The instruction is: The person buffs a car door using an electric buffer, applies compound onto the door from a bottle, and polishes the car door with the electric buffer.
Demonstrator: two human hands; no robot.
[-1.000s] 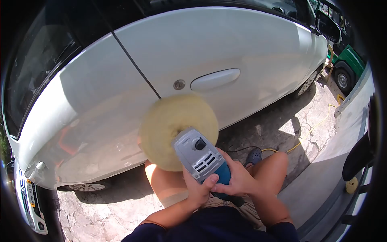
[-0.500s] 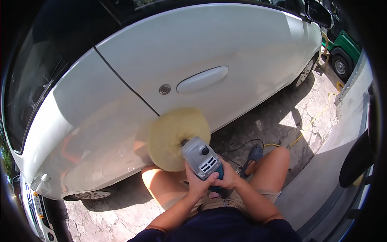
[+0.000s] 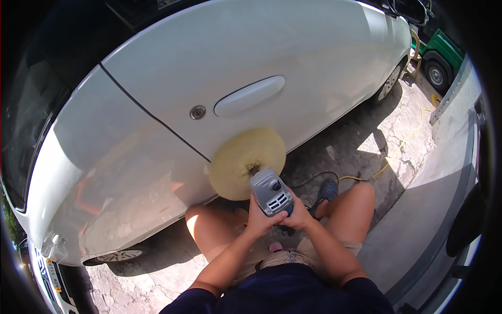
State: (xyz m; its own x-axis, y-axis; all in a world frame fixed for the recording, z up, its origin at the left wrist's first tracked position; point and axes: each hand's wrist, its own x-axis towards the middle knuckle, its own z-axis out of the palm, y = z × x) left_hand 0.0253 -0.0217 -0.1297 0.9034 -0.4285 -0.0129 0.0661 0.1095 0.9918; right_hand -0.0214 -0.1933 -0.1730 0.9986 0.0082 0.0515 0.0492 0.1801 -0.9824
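Observation:
A grey and blue car polisher (image 3: 272, 192) is held in front of me by both hands. My left hand (image 3: 260, 220) wraps round its left side, the thumb lying across the body. On the other side my right hand (image 3: 299, 212) is closed round the tool. The round, yellowish polishing pad (image 3: 243, 165) at its head faces the white car door (image 3: 293, 57), at the lower end of the door seam. Whether the pad presses on the paint is hard to tell. The door handle (image 3: 250, 96) and the lock (image 3: 197, 112) sit just above the pad.
A yellow cord (image 3: 387, 166) runs over the cracked concrete floor (image 3: 418, 136) on the right. A light wall (image 3: 444, 167) stands close on that side. The car's front wheel (image 3: 389, 83) and a green vehicle (image 3: 444, 52) are farther off. My bent legs frame the polisher.
The polisher and pad have shifted right and slightly up in view, with both hands still on it. The pad is more tilted, and the car has slid left and up in the picture.

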